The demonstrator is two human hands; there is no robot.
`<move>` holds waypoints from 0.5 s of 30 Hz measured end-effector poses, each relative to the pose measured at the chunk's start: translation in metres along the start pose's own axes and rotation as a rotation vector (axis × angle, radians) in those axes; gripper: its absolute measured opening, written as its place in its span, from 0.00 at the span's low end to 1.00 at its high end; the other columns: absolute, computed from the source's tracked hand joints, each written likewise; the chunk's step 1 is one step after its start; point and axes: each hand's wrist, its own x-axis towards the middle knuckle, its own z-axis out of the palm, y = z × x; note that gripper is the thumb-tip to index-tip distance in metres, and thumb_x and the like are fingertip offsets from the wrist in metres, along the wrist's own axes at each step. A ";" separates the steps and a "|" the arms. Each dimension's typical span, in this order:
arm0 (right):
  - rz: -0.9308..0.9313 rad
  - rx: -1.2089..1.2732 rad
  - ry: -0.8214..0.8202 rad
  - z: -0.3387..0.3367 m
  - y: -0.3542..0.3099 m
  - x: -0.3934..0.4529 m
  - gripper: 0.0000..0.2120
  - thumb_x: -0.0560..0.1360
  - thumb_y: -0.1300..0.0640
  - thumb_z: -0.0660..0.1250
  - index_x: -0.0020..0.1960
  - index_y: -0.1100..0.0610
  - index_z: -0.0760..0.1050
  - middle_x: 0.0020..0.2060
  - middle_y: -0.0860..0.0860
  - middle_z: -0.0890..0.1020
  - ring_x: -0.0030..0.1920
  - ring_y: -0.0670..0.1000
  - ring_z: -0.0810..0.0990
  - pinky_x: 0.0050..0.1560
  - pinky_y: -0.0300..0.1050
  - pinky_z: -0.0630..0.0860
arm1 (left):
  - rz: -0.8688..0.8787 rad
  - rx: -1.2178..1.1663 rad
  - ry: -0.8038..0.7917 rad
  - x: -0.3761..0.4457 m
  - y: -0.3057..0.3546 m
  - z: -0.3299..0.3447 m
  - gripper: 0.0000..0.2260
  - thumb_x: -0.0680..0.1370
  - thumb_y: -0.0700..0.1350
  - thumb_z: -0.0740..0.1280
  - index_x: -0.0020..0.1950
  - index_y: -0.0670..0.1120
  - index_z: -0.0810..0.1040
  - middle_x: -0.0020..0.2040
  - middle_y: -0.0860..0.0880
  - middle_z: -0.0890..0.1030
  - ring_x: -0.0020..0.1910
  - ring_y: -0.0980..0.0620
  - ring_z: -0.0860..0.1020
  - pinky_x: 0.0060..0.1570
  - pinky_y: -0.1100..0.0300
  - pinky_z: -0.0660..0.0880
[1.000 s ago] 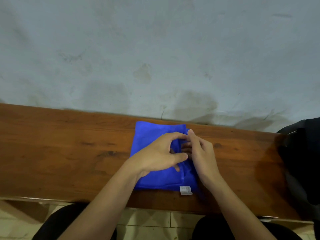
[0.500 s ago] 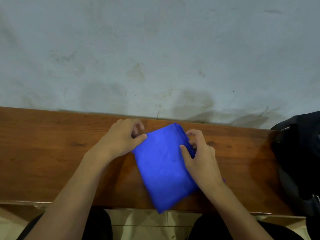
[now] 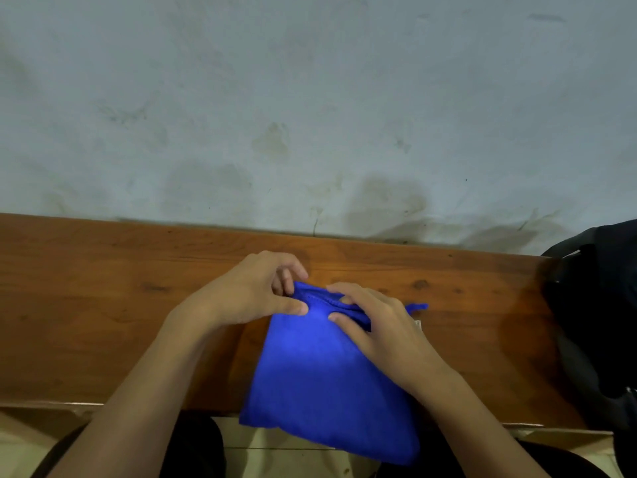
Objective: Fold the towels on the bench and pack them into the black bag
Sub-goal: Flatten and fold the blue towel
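Note:
A folded blue towel [image 3: 320, 381] lies on the wooden bench [image 3: 103, 305], its near end hanging over the front edge. My left hand [image 3: 251, 291] pinches the towel's far left corner between thumb and fingers. My right hand [image 3: 379, 329] grips the far right part of the top edge, thumb on top and fingers curled over the fold. A small white label [image 3: 417, 324] and a blue corner stick out to the right of that hand. The black bag [image 3: 599, 322] stands at the bench's right end.
A stained grey wall [image 3: 310, 115] rises right behind the bench. Bare bench wood stretches to the left of the towel. Pale floor tiles [image 3: 275, 457] and my dark-clothed legs show below the front edge.
The towel has been pulled toward me and now overhangs the bench's front edge. Both hands have come together on its far edge; the left moved right onto the corner.

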 end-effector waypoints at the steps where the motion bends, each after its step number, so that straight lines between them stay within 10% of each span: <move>1: 0.001 -0.001 0.002 -0.001 0.000 0.000 0.17 0.78 0.51 0.68 0.65 0.41 0.71 0.52 0.40 0.81 0.54 0.41 0.77 0.54 0.34 0.72 | 0.014 0.049 0.020 0.000 -0.001 0.001 0.13 0.67 0.49 0.80 0.48 0.54 0.81 0.43 0.53 0.79 0.36 0.59 0.76 0.39 0.69 0.72; 15: 0.023 -0.355 -0.004 -0.029 0.009 -0.006 0.13 0.70 0.41 0.59 0.48 0.47 0.74 0.36 0.42 0.77 0.36 0.45 0.75 0.34 0.41 0.67 | 0.048 0.188 0.038 -0.004 -0.002 0.001 0.08 0.73 0.44 0.75 0.44 0.56 0.79 0.45 0.57 0.73 0.43 0.61 0.72 0.41 0.70 0.66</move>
